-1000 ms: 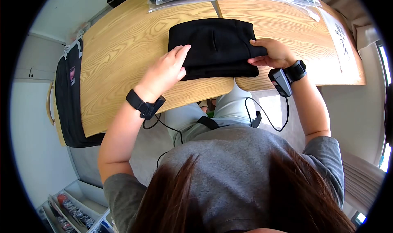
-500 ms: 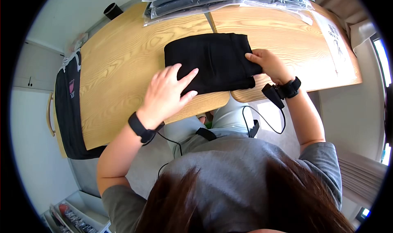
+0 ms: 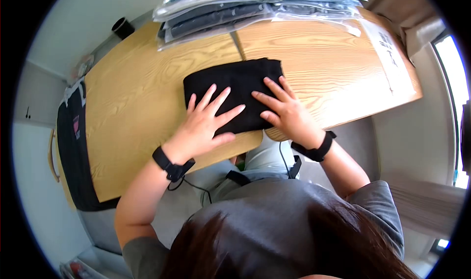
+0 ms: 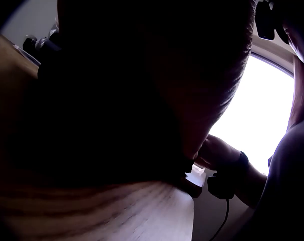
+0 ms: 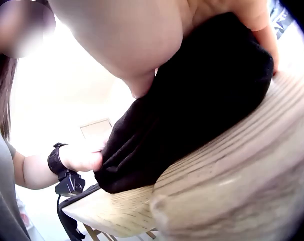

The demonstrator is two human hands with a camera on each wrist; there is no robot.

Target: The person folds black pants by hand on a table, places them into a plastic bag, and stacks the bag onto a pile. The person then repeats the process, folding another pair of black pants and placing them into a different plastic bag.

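A folded black garment [image 3: 235,82] lies on the wooden table near its front edge in the head view. Across its left part rests the left hand [image 3: 203,119], fingers spread, with the thumb near the front edge. The right hand [image 3: 287,112] lies on its right part, fingers spread and palm down. In the right wrist view the black cloth [image 5: 192,105] bulges over the table edge beneath the right hand [image 5: 137,35], and the left hand [image 5: 84,158] is at its far end. The left wrist view is mostly dark.
Bagged garments [image 3: 221,14] are stacked at the back of the table [image 3: 132,97]. Another black garment [image 3: 73,146] hangs over the left edge. A clear printed bag [image 3: 390,58] lies at the right, and a black cup [image 3: 122,28] stands at the back left.
The right hand has let go of the garment's right edge and moved left onto its top. The left hand has spread its fingers over the cloth. The view has shifted, showing more of the stack.
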